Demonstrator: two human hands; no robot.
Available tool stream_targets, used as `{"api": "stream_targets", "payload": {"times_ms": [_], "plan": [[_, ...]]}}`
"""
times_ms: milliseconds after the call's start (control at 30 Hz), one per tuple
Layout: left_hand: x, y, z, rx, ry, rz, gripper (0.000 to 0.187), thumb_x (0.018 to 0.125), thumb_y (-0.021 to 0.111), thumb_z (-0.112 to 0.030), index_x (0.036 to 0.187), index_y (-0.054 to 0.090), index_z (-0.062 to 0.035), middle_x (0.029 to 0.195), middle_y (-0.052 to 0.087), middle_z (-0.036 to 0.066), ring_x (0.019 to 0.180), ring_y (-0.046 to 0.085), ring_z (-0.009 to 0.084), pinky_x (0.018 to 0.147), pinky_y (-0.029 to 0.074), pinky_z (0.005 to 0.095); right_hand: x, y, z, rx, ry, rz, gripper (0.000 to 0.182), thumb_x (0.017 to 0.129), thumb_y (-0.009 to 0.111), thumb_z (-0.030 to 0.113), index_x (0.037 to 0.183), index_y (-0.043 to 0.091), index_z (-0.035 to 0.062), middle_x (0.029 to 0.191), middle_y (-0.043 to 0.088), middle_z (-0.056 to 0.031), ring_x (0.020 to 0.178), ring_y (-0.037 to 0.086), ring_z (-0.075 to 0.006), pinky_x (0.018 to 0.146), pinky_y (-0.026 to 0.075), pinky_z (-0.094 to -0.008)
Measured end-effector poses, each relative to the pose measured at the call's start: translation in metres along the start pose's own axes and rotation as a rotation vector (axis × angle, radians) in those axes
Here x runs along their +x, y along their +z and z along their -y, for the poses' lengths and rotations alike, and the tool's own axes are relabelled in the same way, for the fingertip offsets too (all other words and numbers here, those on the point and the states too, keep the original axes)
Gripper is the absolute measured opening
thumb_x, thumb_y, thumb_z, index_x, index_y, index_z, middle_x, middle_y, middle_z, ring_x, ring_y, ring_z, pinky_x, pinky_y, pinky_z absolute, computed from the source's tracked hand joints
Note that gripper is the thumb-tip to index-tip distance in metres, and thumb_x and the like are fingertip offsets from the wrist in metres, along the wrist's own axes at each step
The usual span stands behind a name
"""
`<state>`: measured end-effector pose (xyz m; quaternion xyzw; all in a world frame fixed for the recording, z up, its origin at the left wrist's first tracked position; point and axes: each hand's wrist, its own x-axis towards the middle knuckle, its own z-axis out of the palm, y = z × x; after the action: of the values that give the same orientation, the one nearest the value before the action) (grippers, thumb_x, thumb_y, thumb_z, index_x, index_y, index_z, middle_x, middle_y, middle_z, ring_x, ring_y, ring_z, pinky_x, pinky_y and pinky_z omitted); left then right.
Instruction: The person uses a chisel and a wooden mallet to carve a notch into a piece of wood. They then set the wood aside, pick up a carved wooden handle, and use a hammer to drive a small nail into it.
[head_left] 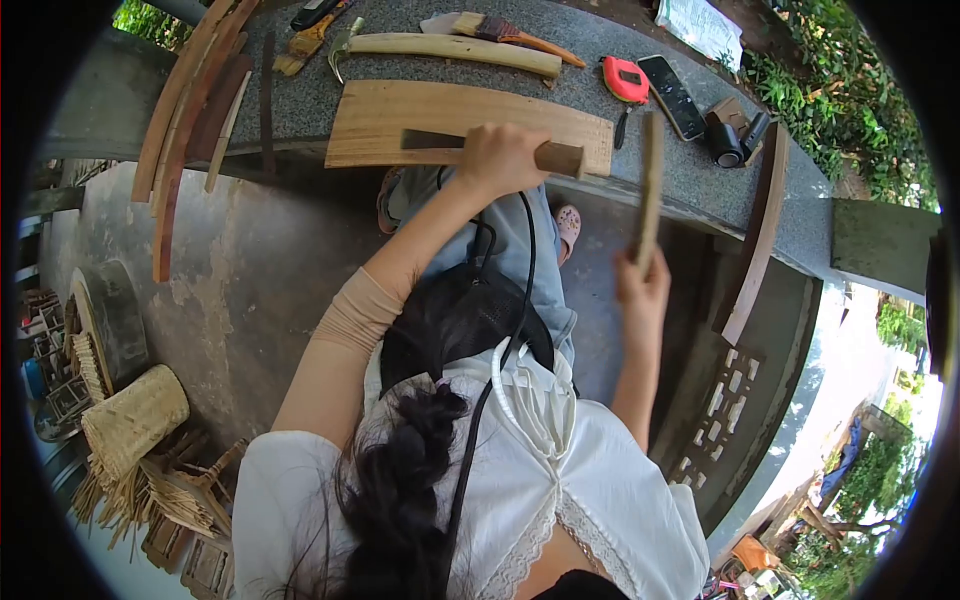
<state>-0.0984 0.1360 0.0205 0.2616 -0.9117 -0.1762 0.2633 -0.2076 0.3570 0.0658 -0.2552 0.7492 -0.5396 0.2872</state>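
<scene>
A wide wooden board [390, 112] lies along the near edge of the stone table. Above its lower edge, my left hand [500, 158] is closed around a tool, with a dark flat blade [432, 140] out to the left and a wooden block-like end [560, 158] to the right. Whether the blade touches the board is unclear. Off the board's right end, my right hand [642, 278] grips the lower end of a wooden stick [651, 190], which points up towards the table; hand and stick are slightly blurred.
On the stone table [700, 190] lie a hammer [450, 50], brushes [490, 28], a red tape measure [625, 80], a phone [672, 97] and a black object [728, 140]. Long wooden strips [185, 120] overhang at left, another curved strip [760, 230] at right. A black cable [528, 250] crosses my lap.
</scene>
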Motion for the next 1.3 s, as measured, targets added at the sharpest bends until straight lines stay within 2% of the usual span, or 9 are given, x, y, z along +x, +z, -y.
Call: {"api": "stream_targets", "payload": {"times_ms": [167, 267, 300, 400, 600, 667, 900, 1067, 1300], "plan": [[-0.007, -0.011, 0.018, 0.011, -0.096, -0.097, 0.033, 0.053, 0.076, -0.029, 0.083, 0.069, -0.0183, 0.068, 0.065, 0.01, 0.065, 0.066, 0.0295, 0.059, 0.053, 0.0407, 0.039, -0.034, 0.051, 0.605, -0.305, -0.667, 0.032, 0.092, 0.053, 0.02, 0.066, 0.036, 0.0107, 0.055, 0.036, 0.0025, 0.042, 0.026, -0.0064, 0.039, 0.018, -0.0223], [-0.004, -0.022, 0.017, 0.012, -0.083, -0.124, 0.033, 0.054, 0.077, -0.032, 0.082, 0.07, -0.0176, 0.068, 0.066, 0.01, 0.065, 0.066, 0.0294, 0.058, 0.053, 0.0406, 0.018, 0.058, 0.007, 0.418, -0.307, -0.44, 0.02, 0.088, 0.053, 0.02, 0.075, 0.044, 0.0088, 0.056, 0.038, 0.0033, 0.045, 0.031, -0.0062, 0.04, 0.024, -0.0231], [-0.003, -0.029, 0.02, 0.053, -0.106, -0.086, 0.033, 0.055, 0.076, -0.032, 0.084, 0.07, -0.0163, 0.07, 0.066, 0.009, 0.067, 0.066, 0.0292, 0.06, 0.052, 0.04, -0.001, 0.066, 0.022, 0.079, -0.033, 0.066, 0.016, 0.086, 0.057, 0.018, 0.081, 0.047, 0.0071, 0.058, 0.041, 0.0038, 0.045, 0.034, -0.006, 0.04, 0.025, -0.0229], [-0.007, -0.042, 0.049, 0.118, -0.131, -0.071, 0.035, 0.057, 0.075, -0.032, 0.088, 0.071, -0.0149, 0.073, 0.067, 0.01, 0.069, 0.066, 0.0294, 0.062, 0.052, 0.0392, 0.015, 0.042, 0.032, 0.031, 0.015, 0.139, 0.013, 0.086, 0.061, 0.016, 0.085, 0.051, 0.0082, 0.058, 0.04, 0.0063, 0.046, 0.034, -0.0027, 0.042, 0.025, -0.021], [-0.011, -0.054, 0.054, 0.16, -0.19, -0.106, 0.036, 0.057, 0.074, -0.031, 0.089, 0.072, -0.0145, 0.076, 0.068, 0.011, 0.071, 0.066, 0.0305, 0.063, 0.053, 0.0396, 0.05, 0.037, 0.037, 0.716, -0.203, -0.432, 0.018, 0.088, 0.057, 0.016, 0.078, 0.046, 0.0073, 0.055, 0.039, 0.0038, 0.041, 0.031, -0.0046, 0.037, 0.024, -0.0228], [-0.012, -0.058, 0.057, 0.168, -0.192, -0.081, 0.035, 0.058, 0.074, -0.03, 0.089, 0.072, -0.0145, 0.076, 0.068, 0.011, 0.071, 0.066, 0.0307, 0.064, 0.053, 0.0401, 0.02, 0.086, -0.007, -0.131, -0.216, 0.022, 0.013, 0.086, 0.059, 0.013, 0.084, 0.052, 0.0018, 0.061, 0.045, -0.0004, 0.052, 0.043, -0.0147, 0.05, 0.037, -0.0294], [-0.054, -0.11, 0.092, 0.21, -0.316, -0.146, 0.038, 0.058, 0.081, -0.025, 0.094, 0.071, -0.0151, 0.089, 0.069, 0.009, 0.08, 0.067, 0.0265, 0.068, 0.054, 0.0353, 0.027, 0.003, 0.018, 0.288, -0.002, -0.15, 0.016, 0.089, 0.059, 0.017, 0.085, 0.046, 0.0109, 0.055, 0.035, 0.0063, 0.039, 0.029, -0.003, 0.035, 0.02, -0.0218], [-0.073, -0.096, 0.071, 0.185, -0.005, 0.121, 0.045, 0.058, 0.079, -0.015, 0.101, 0.068, -0.0194, 0.118, 0.063, -0.003, 0.086, 0.067, 0.0188, 0.069, 0.055, 0.0316, 0.036, -0.011, 0.011, 0.258, 0.043, -0.146, 0.016, 0.09, 0.06, 0.019, 0.084, 0.047, 0.0107, 0.054, 0.034, 0.0057, 0.038, 0.026, -0.0032, 0.035, 0.018, -0.0218], [-0.055, -0.075, 0.073, 0.181, -0.05, 0.107, 0.033, 0.071, 0.069, -0.016, 0.104, 0.067, -0.0207, 0.097, 0.07, 0.003, 0.079, 0.068, 0.0234, 0.067, 0.055, 0.0355, 0.027, 0.005, 0.006, 0.252, 0.115, -0.036, 0.015, 0.089, 0.06, 0.015, 0.084, 0.048, 0.0085, 0.053, 0.036, 0.007, 0.039, 0.029, -0.0017, 0.035, 0.018, -0.0214]]}}
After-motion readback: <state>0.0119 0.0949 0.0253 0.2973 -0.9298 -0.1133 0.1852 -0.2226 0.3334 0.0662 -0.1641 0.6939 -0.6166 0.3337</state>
